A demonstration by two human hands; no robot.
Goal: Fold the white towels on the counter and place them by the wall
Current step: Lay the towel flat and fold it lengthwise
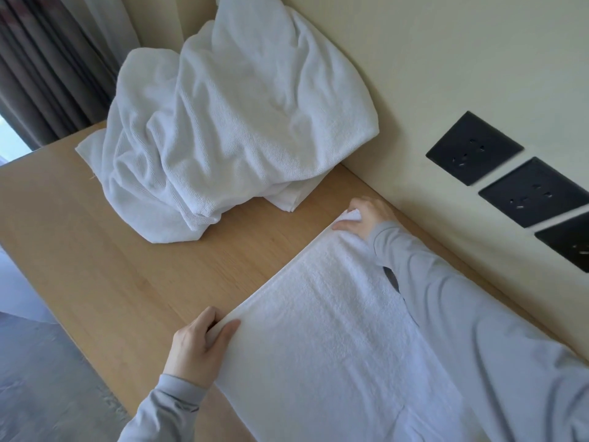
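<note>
White terry cloth lies spread flat before me on the wooden tabletop (pixel 111 250): one towel (pixel 334 330), with one edge running between my hands. My left hand (pixel 200 342) grips the nearer corner, thumb on top and fingers curled under the edge. My right hand (pixel 366 218) pinches the farther corner, bunched in its fingers, close beside the wall (pixel 446 74). My right forearm, in a grey sleeve, lies across the towel. Beyond, a rumpled heap of towels (pixel 229 122) sits on the tabletop, leaning against the wall. Three black sockets (pixel 474 148) are set in the wall to my right, and a dark curtain (pixel 47 74) hangs at the far left.
</note>
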